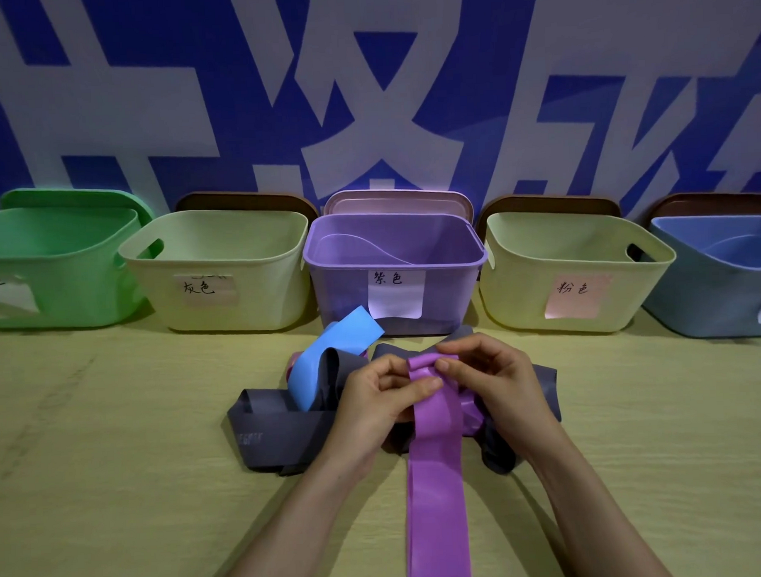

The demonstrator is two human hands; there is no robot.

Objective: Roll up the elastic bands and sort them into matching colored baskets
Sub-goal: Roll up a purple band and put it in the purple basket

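A long purple elastic band (435,472) runs from the bottom edge up to my hands, its top end folded over into a small roll. My left hand (376,400) pinches that rolled end from the left, and my right hand (492,377) pinches it from the right and above. Under my hands lies a heap of bands: a grey band (274,434), a blue band (329,355) arching up, and a bit of pink. Right behind the heap stands the purple basket (348,285) with a white label.
A row of baskets lines the wall: a green basket (67,273) at far left, a cream basket (241,301) labelled grey, a cream basket (525,296) labelled pink, and a blue basket (707,302) at far right. Lids lean behind them. The table (117,448) is yellowish.
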